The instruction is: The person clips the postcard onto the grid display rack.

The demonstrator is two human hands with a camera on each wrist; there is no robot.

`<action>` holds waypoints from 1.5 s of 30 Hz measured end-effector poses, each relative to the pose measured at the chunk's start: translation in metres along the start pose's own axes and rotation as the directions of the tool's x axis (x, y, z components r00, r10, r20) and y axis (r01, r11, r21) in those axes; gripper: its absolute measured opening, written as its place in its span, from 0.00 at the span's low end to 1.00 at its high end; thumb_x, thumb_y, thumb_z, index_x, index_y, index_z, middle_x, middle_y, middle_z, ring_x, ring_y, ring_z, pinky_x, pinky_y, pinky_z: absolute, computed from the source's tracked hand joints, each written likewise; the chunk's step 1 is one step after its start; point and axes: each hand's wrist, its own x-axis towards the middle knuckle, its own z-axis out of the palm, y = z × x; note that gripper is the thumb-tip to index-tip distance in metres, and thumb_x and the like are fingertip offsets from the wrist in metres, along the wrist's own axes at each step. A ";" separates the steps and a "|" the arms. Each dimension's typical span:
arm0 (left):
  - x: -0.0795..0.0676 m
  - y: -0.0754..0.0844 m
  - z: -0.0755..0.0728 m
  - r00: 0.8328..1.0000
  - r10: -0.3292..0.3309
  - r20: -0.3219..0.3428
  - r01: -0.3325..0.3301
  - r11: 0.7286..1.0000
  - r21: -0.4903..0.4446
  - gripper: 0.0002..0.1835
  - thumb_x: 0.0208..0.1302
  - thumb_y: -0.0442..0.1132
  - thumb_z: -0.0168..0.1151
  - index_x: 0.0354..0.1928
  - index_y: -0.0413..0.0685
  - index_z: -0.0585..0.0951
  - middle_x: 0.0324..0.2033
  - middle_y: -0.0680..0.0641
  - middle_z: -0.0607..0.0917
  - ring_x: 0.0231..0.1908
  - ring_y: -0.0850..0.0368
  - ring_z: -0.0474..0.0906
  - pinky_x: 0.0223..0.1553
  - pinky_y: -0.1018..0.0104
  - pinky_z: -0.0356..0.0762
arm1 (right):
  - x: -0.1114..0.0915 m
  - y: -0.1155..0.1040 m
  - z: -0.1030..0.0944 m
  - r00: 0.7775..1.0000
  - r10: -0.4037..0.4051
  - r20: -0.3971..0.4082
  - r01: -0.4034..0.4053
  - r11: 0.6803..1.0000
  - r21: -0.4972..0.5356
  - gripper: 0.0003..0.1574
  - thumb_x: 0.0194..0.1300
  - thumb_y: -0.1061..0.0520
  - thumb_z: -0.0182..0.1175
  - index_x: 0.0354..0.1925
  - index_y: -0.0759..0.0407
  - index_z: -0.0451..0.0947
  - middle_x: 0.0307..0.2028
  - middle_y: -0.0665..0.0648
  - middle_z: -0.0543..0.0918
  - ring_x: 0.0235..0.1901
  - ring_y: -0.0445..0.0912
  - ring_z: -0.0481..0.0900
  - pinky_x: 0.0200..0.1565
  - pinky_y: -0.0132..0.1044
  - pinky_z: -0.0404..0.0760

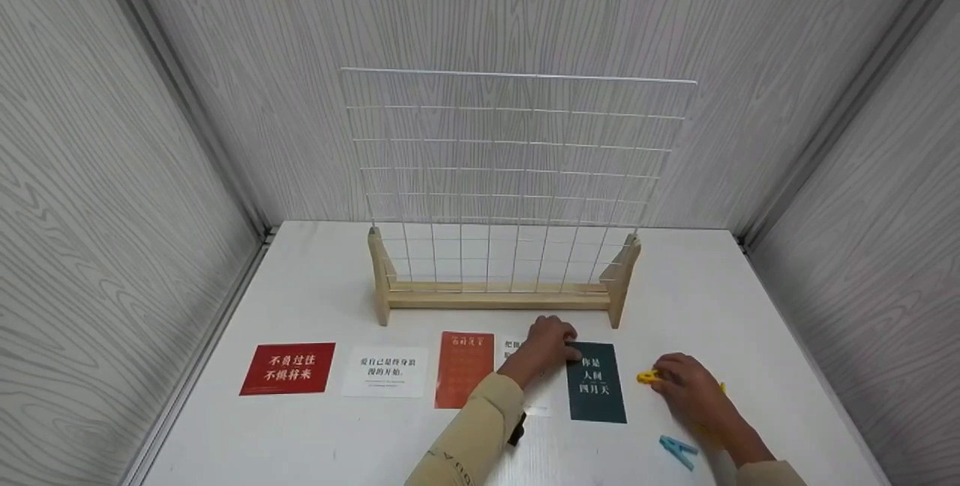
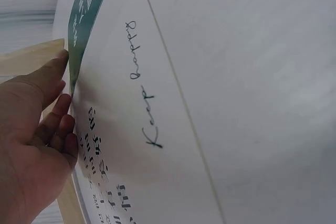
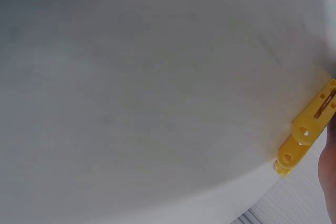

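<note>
My left hand (image 1: 546, 351) is at the upper left corner of a dark green card (image 1: 596, 388) with white characters, pinching its edge between thumb and finger. The same green card (image 2: 86, 17) shows beyond the fingertips in the left wrist view. Below that arm lies a white card (image 1: 538, 400), largely covered by the hand and sleeve. To the right, my right hand (image 1: 690, 388) grips a yellow clothespin (image 1: 648, 376) just above the table. That clothespin (image 3: 310, 124) is at the right edge of the right wrist view, with part of the hand beside it.
A white wire grid (image 1: 517, 145) stands in a wooden base (image 1: 499, 300) behind the cards. Left of the hands lie an orange-red card (image 1: 463, 373), a white card (image 1: 385, 372) and a red card (image 1: 288, 368). A blue clothespin (image 1: 678, 451) lies near the right forearm. A black object (image 1: 517, 432) peeks out beside the left sleeve.
</note>
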 end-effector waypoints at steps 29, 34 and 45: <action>0.006 0.000 0.006 1.000 0.009 -0.007 -0.009 0.999 0.035 0.19 0.64 0.47 0.71 0.54 0.51 0.84 0.44 0.52 0.80 0.43 0.58 0.68 0.52 0.62 0.73 | -0.003 -0.002 0.000 0.996 0.082 0.020 -0.083 0.995 0.053 0.23 0.69 0.40 0.63 0.58 0.45 0.77 0.59 0.51 0.77 0.57 0.50 0.75 0.67 0.59 0.69; 0.006 -0.001 0.005 1.000 0.019 0.003 -0.019 0.999 0.044 0.17 0.64 0.47 0.71 0.52 0.51 0.85 0.42 0.52 0.80 0.42 0.58 0.67 0.51 0.62 0.72 | -0.002 0.000 0.002 0.998 0.067 0.000 -0.067 0.998 0.019 0.23 0.69 0.39 0.63 0.57 0.46 0.77 0.58 0.52 0.78 0.57 0.49 0.75 0.66 0.59 0.71; 0.006 0.000 -0.001 0.999 -0.021 0.030 0.022 0.999 -0.034 0.16 0.61 0.46 0.74 0.49 0.51 0.84 0.38 0.54 0.77 0.40 0.59 0.66 0.46 0.63 0.72 | 0.002 0.000 0.002 0.997 0.071 0.012 -0.071 0.997 0.033 0.26 0.67 0.37 0.64 0.57 0.47 0.78 0.58 0.52 0.78 0.56 0.50 0.75 0.66 0.60 0.70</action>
